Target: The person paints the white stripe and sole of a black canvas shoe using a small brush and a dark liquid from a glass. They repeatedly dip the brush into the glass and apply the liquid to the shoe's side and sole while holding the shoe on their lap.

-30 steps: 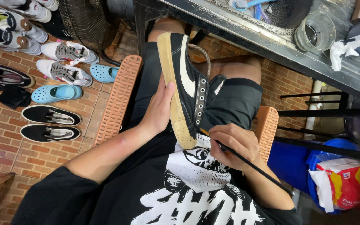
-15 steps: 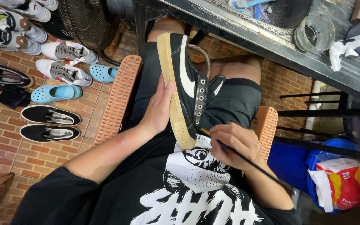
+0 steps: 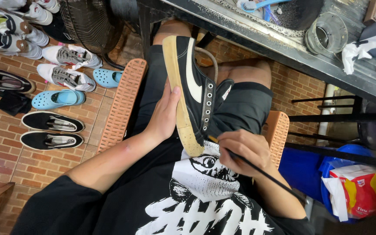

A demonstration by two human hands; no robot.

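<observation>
Left hand (image 3: 164,114) steadying black sneaker (image 3: 195,93), right hand (image 3: 240,150) apparently pinching black lace (image 3: 264,174)

Blue clogs (image 3: 58,98), glass jar (image 3: 326,38)
</observation>
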